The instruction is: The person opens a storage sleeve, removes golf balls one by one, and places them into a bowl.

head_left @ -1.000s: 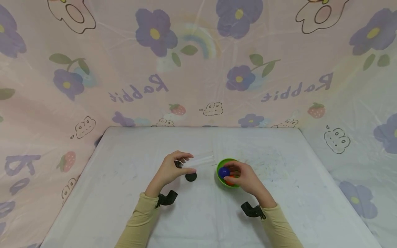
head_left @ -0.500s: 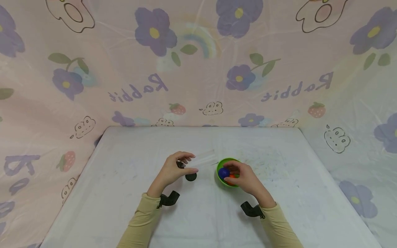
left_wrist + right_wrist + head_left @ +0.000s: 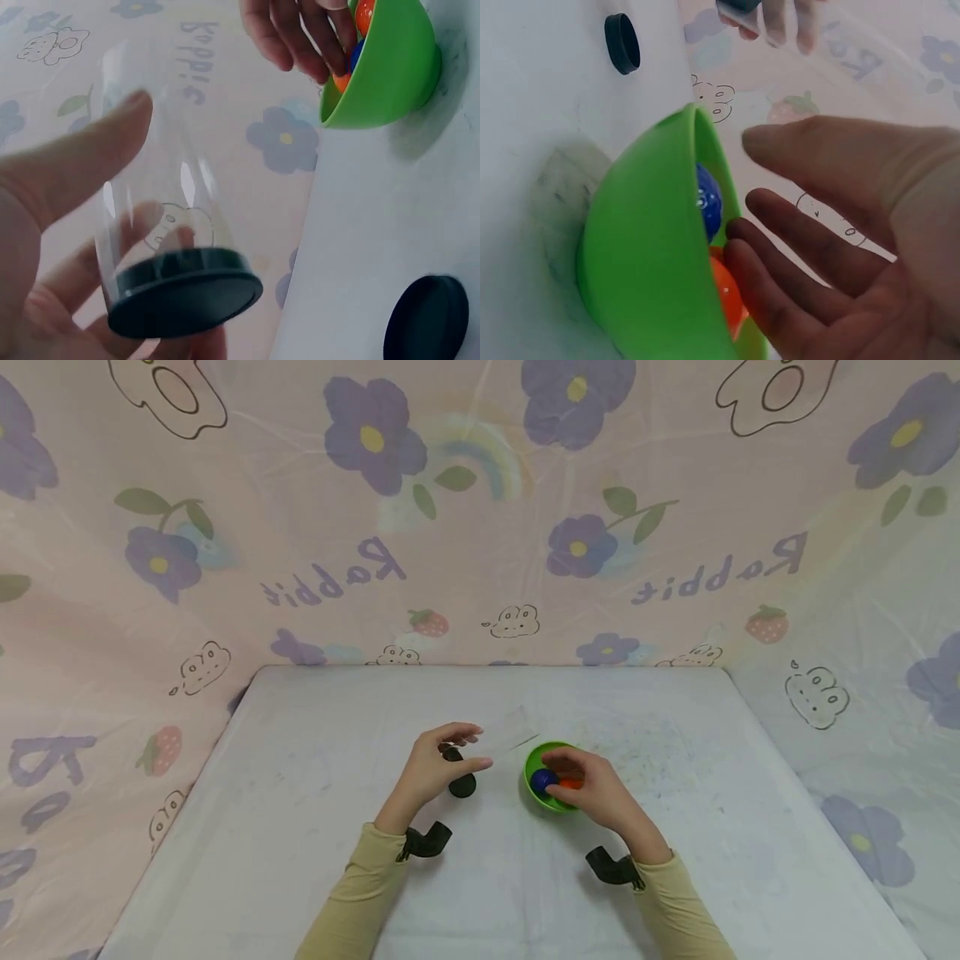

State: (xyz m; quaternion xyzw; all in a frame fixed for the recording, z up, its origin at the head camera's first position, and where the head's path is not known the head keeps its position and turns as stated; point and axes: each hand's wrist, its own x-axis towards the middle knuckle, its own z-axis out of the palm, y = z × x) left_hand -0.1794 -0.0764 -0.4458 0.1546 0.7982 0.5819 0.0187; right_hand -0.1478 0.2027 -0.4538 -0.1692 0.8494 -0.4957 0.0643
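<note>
My left hand (image 3: 435, 772) grips a clear plastic tube (image 3: 154, 187), its thumb on one side and fingers round the other. A black cap (image 3: 187, 292) closes the tube's near end. The matching black lid (image 3: 462, 786) lies on the table just below that hand. To the right, my right hand (image 3: 596, 783) reaches over a green bowl (image 3: 641, 247). Its fingertips are at the rim, beside an orange ball (image 3: 725, 289), with the thumb well apart from the fingers. A blue ball (image 3: 708, 201) lies in the bowl near them. The hand partly hides the bowl's contents in the head view.
The white-covered table (image 3: 480, 893) has dark smudges right of the bowl. Printed cloth (image 3: 480, 527) hangs behind it and along both sides. A black wrist camera mount (image 3: 429, 841) sits below the left hand, another mount (image 3: 609, 866) below the right.
My left hand has moved to the right with the tube, which now points more away from me. The blue ball sits slightly lower in the bowl, off my right fingers.
</note>
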